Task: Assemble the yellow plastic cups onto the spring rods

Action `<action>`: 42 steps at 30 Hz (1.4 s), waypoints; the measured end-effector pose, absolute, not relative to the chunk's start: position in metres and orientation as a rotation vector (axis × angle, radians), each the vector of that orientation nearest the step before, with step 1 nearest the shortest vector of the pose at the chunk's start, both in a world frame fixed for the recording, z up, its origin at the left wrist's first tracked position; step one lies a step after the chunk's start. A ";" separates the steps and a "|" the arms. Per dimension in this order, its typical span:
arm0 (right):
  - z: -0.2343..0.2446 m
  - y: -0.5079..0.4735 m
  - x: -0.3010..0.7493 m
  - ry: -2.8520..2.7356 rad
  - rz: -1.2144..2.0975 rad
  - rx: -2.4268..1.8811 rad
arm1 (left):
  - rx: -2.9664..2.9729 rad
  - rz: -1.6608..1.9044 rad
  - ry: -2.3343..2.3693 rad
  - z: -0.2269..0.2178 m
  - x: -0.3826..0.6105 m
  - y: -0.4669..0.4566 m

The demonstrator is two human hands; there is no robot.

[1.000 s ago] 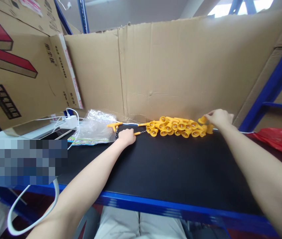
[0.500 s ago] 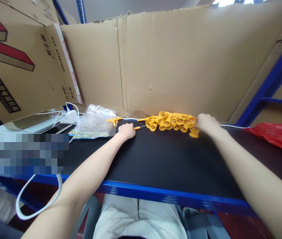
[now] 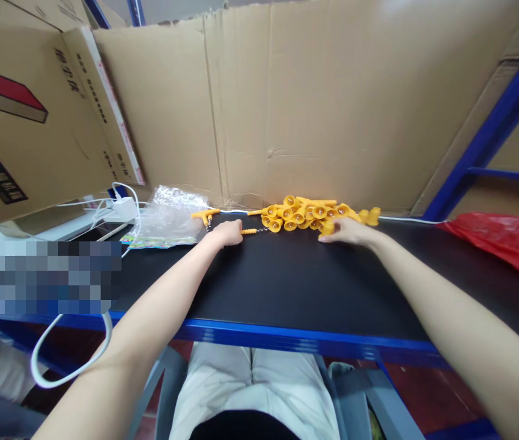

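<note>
My left hand is closed, knuckles up, on the black tabletop. A thin yellow ribbed rod sticks out of its right side, and a coiled dark-and-light wire runs from the rod's end towards the pile. Just behind that hand lies a yellow T-shaped piece with another coiled wire below it. My right hand grips a yellow flared piece at the front right of a heap of yellow trumpet-shaped pieces. Yellow pieces also lie behind its wrist. Its fingers are partly hidden.
A clear plastic bag lies on the left, near white cables and a charger. A red plastic bag is at the right. Cardboard stands behind the table, and a blue metal edge runs along the front.
My right hand has moved left, from the heap's right end to its front, uncovering yellow pieces on the right. My left hand stays closed in place. The view has shifted slightly.
</note>
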State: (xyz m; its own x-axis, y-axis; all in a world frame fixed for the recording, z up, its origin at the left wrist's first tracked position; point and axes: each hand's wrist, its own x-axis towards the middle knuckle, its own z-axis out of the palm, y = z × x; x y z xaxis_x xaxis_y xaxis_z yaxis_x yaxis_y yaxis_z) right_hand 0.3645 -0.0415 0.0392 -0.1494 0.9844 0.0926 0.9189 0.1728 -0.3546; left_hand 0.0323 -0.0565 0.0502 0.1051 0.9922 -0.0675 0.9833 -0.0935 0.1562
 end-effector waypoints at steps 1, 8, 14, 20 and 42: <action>0.042 -0.044 0.362 -2.174 0.300 -1.850 | 2.181 0.089 1.978 0.050 0.031 -0.056; 0.068 -0.074 0.331 -2.388 0.045 -2.075 | 2.471 0.327 1.765 0.044 0.027 -0.048; 0.068 -0.089 0.306 -2.527 -0.008 -1.815 | 2.610 0.397 1.662 0.038 0.028 -0.045; 0.060 -0.081 0.307 -2.508 0.189 -1.640 | 2.612 0.388 1.606 0.038 0.029 -0.044; 0.046 -0.074 0.304 -2.415 0.290 -1.562 | 2.549 0.369 1.497 0.039 0.026 -0.045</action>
State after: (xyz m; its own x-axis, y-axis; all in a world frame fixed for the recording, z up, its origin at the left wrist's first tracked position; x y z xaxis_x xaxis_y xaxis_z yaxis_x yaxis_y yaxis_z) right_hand 0.3042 -0.0741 0.0457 -0.3937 0.9137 0.1005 0.8640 0.4052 -0.2989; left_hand 0.0263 -0.0454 0.0390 0.4678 0.8743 0.1295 0.8343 -0.4852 0.2619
